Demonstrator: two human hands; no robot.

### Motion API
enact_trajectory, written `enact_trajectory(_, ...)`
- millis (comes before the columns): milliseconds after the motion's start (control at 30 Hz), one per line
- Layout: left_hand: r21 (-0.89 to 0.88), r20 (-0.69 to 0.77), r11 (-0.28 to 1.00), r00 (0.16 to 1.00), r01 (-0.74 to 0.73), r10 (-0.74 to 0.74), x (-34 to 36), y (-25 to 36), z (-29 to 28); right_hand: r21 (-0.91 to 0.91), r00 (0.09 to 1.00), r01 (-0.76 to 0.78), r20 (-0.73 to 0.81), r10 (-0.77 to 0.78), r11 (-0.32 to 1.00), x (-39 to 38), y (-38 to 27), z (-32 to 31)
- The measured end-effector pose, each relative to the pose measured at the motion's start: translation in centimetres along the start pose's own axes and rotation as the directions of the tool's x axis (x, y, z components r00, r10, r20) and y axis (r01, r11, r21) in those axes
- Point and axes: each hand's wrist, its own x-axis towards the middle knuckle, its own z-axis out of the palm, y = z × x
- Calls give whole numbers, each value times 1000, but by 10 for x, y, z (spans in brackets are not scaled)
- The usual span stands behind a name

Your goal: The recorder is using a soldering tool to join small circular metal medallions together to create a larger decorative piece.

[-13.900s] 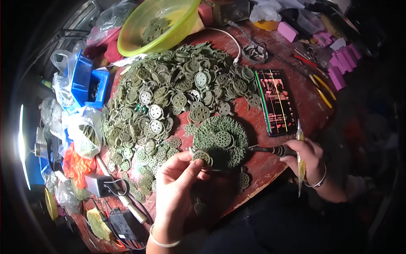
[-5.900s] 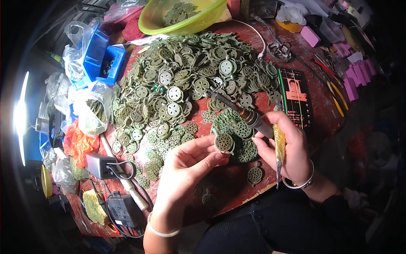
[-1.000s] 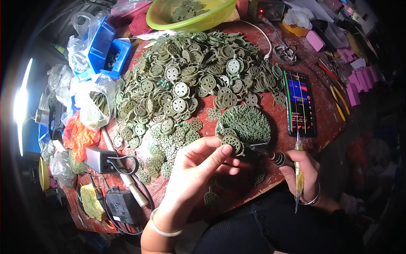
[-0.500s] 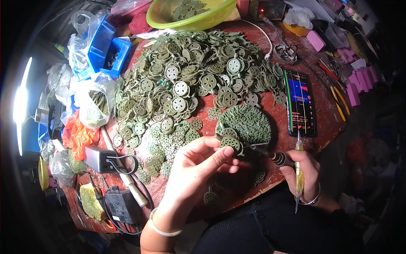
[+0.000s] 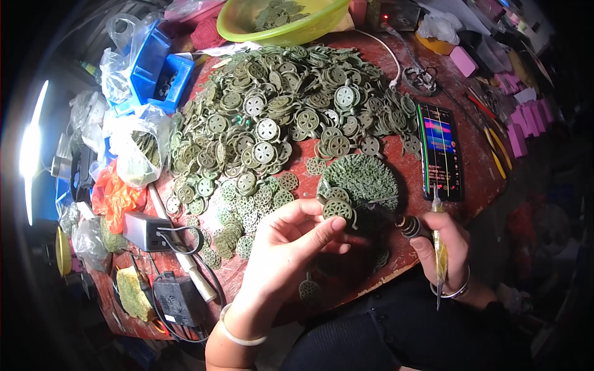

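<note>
My left hand pinches a round green openwork disc between thumb and fingers, with another disc overlapping behind it. Beneath these lies a rough, dark green round pad. My right hand is closed around a dark-handled tool with a ringed collar. Its thin metal tip points left toward the held disc; whether the two touch I cannot tell. A slim pointed tool wrapped in yellow is tucked upright between the right fingers. Loose flat discs lie left of the pad.
A large heap of green discs covers the far side of the red table. Behind it stands a yellow-green basin. On the right lie a lit phone and pliers; at left are blue bins and a grey box.
The whole view has shifted slightly. The tool tip looks a little lower and darker beside the held disc. The phone's picture has changed. Both hands keep their grips.
</note>
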Motion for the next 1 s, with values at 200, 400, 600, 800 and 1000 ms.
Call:
enact_trajectory(200, -39, -15, 999, 1000, 4, -4, 0, 1, 0, 9, 998, -59, 18, 59, 998, -8, 2, 0)
enact_trajectory(400, -45, -37, 999, 999, 8, -10, 0, 0, 0, -21, 1000, -9, 1, 9, 1000, -10, 5, 2)
enact_trajectory(600, -52, -42, 999, 999, 1, -3, -1, 1, 3, -32, 1000, -9, 5, 9, 999, -8, 2, 2)
enact_trajectory(800, -51, -44, 999, 999, -5, 3, 0, 0, 1, -38, 1000, -18, 9, 19, 999, -9, 3, 2)
enact_trajectory(1000, -62, -33, 998, 999, -8, 6, -1, 1, 2, -51, 1000, -13, 11, 13, 999, -8, 2, 2)
